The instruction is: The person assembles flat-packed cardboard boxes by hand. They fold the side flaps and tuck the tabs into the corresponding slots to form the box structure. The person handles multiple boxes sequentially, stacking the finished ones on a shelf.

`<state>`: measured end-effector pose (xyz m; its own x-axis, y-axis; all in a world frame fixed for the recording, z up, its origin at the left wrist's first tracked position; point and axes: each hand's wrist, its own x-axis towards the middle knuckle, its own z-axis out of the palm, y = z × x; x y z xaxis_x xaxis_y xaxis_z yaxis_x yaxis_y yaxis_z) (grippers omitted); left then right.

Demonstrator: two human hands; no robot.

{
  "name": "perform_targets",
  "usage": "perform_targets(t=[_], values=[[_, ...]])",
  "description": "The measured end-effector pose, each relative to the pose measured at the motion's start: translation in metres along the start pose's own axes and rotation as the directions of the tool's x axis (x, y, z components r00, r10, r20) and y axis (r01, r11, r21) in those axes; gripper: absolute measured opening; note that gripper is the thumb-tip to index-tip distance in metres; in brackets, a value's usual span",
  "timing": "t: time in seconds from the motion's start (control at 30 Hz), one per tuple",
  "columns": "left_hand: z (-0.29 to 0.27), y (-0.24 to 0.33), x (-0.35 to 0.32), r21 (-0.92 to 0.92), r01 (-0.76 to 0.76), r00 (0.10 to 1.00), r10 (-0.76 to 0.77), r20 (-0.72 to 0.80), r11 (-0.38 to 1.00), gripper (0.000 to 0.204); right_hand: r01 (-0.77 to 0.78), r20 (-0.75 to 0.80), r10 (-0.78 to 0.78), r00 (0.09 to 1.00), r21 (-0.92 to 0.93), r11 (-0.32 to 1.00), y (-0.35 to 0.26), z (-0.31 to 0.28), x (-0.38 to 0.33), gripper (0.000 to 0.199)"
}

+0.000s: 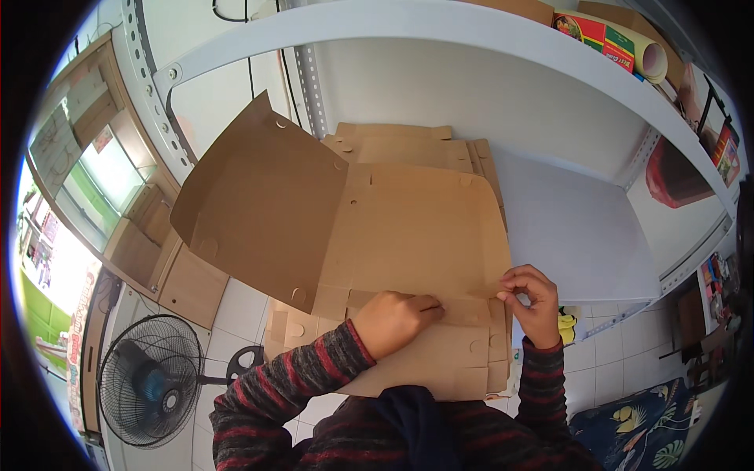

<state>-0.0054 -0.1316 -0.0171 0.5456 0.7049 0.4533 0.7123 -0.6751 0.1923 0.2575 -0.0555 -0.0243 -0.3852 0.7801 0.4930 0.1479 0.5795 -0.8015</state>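
Note:
An unfolded brown cardboard box [416, 235] lies in front of me, its wide lid panel [259, 196] raised and leaning out to the left. Along its near edge runs a narrow front flap [469, 311], partly folded up. My left hand [397, 322] is closed with its fingers bent over this flap, near its middle. At the right near corner, my right hand [534, 302] pinches the cardboard edge between thumb and fingers. Beneath lies a stack of more flat cardboard box blanks [416, 357], showing at the front and back.
A white shelf board [577, 228] extends right of the stack, inside a grey metal rack [440, 30]. Overhead on the rack are a rolled sheet [650, 61] and boxes. A black standing fan [153, 377] is at the lower left. Patterned dark fabric [636, 424] lies lower right.

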Motion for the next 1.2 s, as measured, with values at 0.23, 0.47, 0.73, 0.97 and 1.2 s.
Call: perform_targets(t=[0.23, 0.47, 0.73, 0.97, 1.2], values=[[-0.014, 0.001, 0.022, -0.122, 0.227, 0.963, -0.203, 0.179, 0.966, 0.023, 0.147, 0.065, -0.138, 0.988, -0.17, 0.974, -0.019, 0.016, 0.013, 0.025], [0.023, 0.003, 0.052, 0.008, 0.06, 0.994, -0.059, -0.09, 0.998, 0.023, 0.246, 0.181, -0.189, 0.965, -0.382, 0.891, -0.032, 0.012, 0.0, 0.06], [0.034, 0.01, 0.051, -0.247, 0.153, 0.977, -0.183, -0.105, 0.957, 0.013, 0.371, 0.194, -0.316, 0.929, -0.52, 0.769, -0.017, 0.029, -0.025, 0.016], [0.032, 0.005, 0.05, -0.491, 0.152, 0.956, -0.254, -0.148, 0.858, 0.004, 0.502, 0.201, -0.497, 0.844, -0.62, 0.603, 0.013, 0.021, -0.028, 0.013], [0.022, 0.003, 0.053, -0.431, 0.193, 0.969, -0.24, -0.058, 0.881, 0.012, 0.611, 0.268, -0.602, 0.752, -0.625, 0.486, -0.008, 0.032, -0.019, 0.018]])
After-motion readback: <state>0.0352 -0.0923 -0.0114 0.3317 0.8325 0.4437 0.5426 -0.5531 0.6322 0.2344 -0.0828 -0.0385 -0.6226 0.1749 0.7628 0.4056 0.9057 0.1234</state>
